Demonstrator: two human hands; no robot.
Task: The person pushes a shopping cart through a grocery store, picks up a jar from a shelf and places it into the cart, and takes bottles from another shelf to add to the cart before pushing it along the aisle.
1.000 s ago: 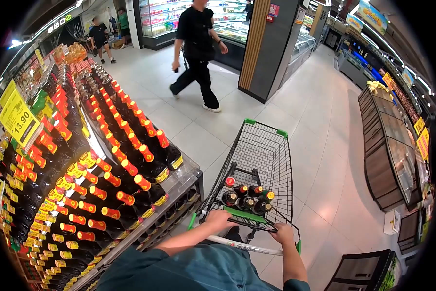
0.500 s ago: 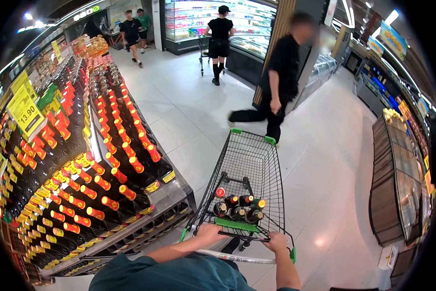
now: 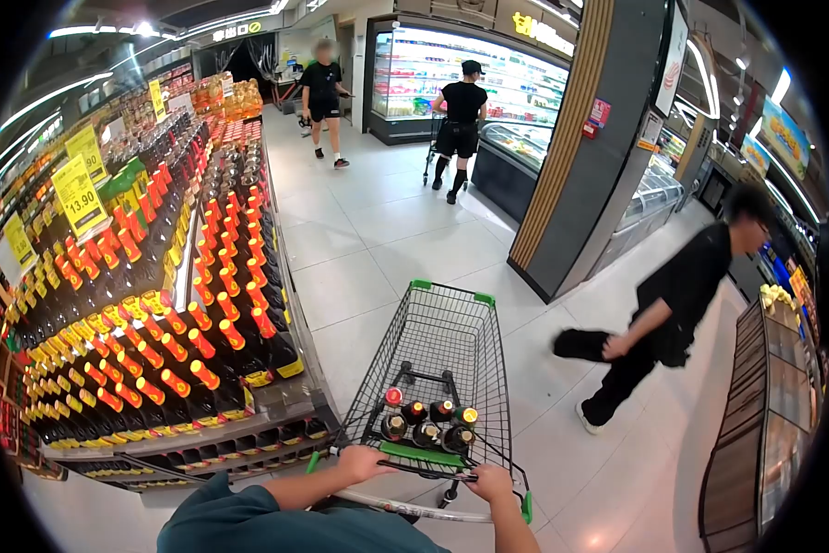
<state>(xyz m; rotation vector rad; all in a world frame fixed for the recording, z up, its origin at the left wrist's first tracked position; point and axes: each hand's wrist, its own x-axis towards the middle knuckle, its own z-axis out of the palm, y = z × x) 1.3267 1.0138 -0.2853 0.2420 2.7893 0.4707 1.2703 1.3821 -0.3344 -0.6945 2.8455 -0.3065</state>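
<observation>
A black wire shopping cart [image 3: 484, 359] with green corners stands in front of me. My left hand [image 3: 364, 464] is closed on the cart's near rim at its left side, and my right hand [image 3: 491, 480] is closed on the rim at its right. The white handle bar [image 3: 424, 509] runs nearer my body, below both hands. Several dark bottles [image 3: 426, 433] with red, black and gold caps stand together at the near end of the cart, just beyond a green strip [image 3: 426, 452]. The fingers' undersides are hidden.
A tiered display of dark bottles with red caps [image 3: 202, 373] stands close on the left. A person in black [image 3: 668, 304] walks on the right, near wooden cases [image 3: 742, 429]. A column [image 3: 576, 157] stands ahead; two other people are by the lit fridges [image 3: 516, 78].
The view has turned to the right display side less and shifted; the walking person has moved from ahead of the cart to the right. Another person at the back has come nearer. My hands keep their hold.
</observation>
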